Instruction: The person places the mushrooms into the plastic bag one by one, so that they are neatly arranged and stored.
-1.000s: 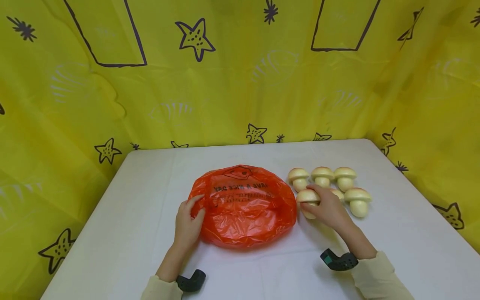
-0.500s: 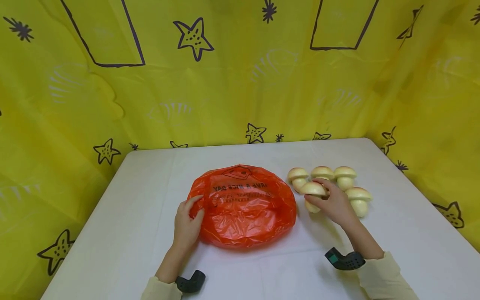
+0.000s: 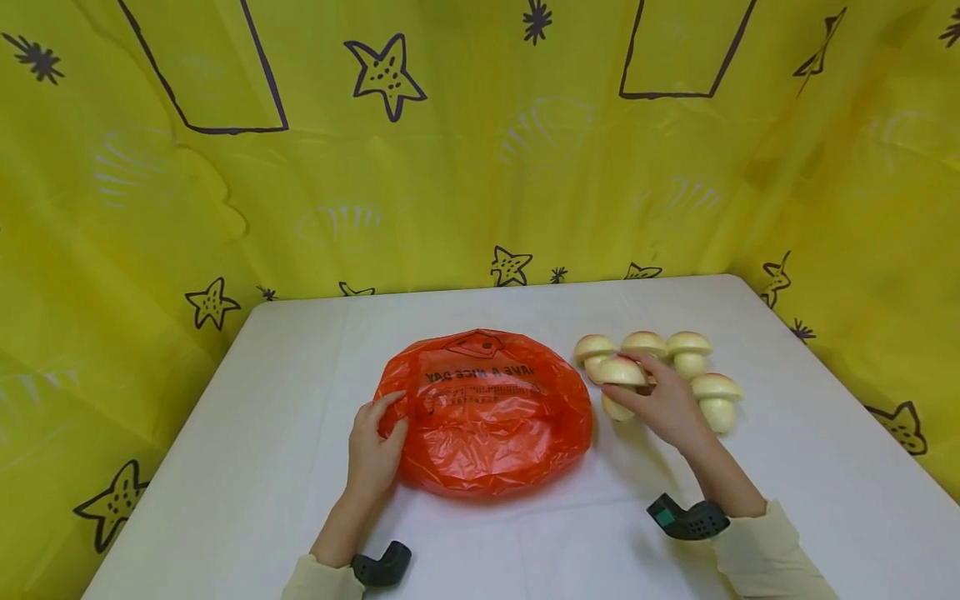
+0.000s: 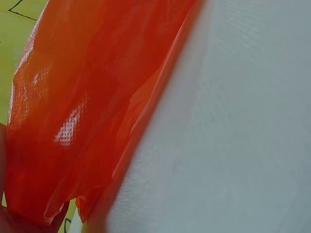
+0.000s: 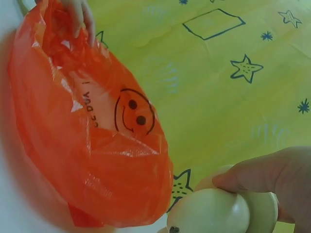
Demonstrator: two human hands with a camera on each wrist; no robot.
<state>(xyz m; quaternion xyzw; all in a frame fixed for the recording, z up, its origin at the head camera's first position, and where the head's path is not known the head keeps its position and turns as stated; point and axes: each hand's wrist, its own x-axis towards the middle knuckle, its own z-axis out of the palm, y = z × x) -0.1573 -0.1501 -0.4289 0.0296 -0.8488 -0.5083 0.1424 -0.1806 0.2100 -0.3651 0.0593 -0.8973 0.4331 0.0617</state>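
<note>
A red plastic bag [image 3: 487,433] stands spread in a wide oval on the white table, with dark printing that reads mirrored in the head view. My left hand [image 3: 372,446] grips the bag's left edge between thumb and fingers; the right wrist view shows those fingers over the rim. Just right of the bag, my right hand [image 3: 667,404] holds a cream toy mushroom [image 3: 621,372] with a reddish-tinged cap by its cap, stem down. In the right wrist view the thumb presses on this mushroom [image 5: 209,213]. Whether its stem touches the table cannot be told.
Other toy mushrooms stand upright behind and beside my right hand: one at the back left [image 3: 595,348], one at the back right [image 3: 689,354] and one nearer [image 3: 717,400]. A yellow patterned cloth [image 3: 450,167] hangs behind and beside the white table [image 3: 247,433].
My right hand shifted slightly right and back with the mushroom, then a little left again. A mushroom seen beside that hand earlier is now out of sight. My left hand stays on the bag.
</note>
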